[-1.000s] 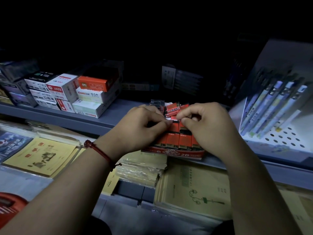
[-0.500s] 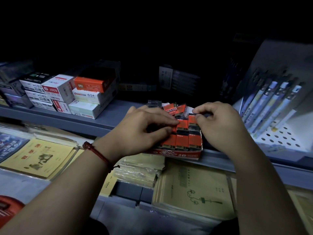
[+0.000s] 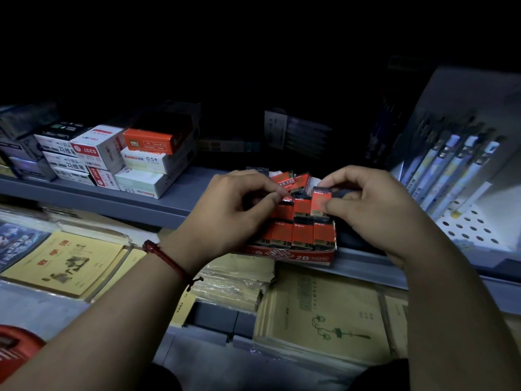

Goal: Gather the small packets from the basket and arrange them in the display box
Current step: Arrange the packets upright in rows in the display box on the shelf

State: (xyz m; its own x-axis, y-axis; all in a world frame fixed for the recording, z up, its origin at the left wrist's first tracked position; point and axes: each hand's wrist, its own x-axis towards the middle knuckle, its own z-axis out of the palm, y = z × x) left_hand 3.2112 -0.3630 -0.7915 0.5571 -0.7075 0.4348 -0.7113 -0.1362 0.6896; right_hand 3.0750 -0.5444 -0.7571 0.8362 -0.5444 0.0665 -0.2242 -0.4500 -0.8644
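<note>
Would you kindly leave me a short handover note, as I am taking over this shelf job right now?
Right hand: pinches a packet upright at the second row's right end in the box.
Left hand: seems to pinch a second packet in the same row.
Done: front row stands filled where visible.
To do: seat both packets; stand the loose packets lying at the box's back. Basket shows only an edge, contents unseen.
</note>
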